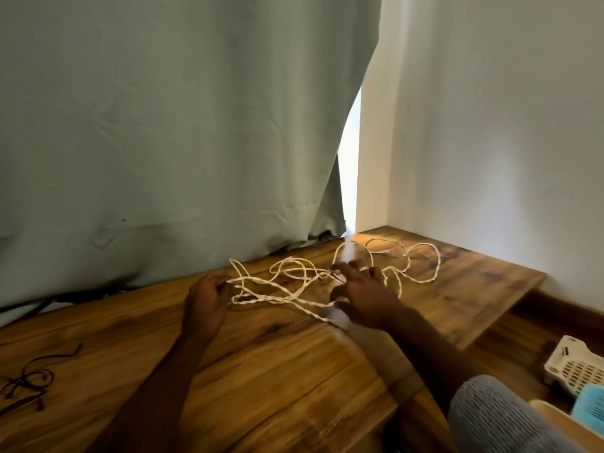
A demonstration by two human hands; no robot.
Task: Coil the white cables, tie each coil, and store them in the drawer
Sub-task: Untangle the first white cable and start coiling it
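A long white twisted cable [287, 282] lies in loose tangled loops on the wooden table [261, 361], spreading from the middle toward the far right corner. My left hand [206, 302] pinches a loop of it at the tangle's left end. My right hand [362, 295] rests on the strands in the middle, fingers spread and pressing down, with a ring on one finger. More loops of white cable [421, 266] trail beyond the right hand, ending near small connectors. No drawer is in view.
A grey-green curtain [163, 125] hangs along the table's back edge, with a white wall on the right. Thin dark cords [29, 380] lie at the table's left front. Right of the table, lower down, stands a white perforated basket [575, 367] beside something blue.
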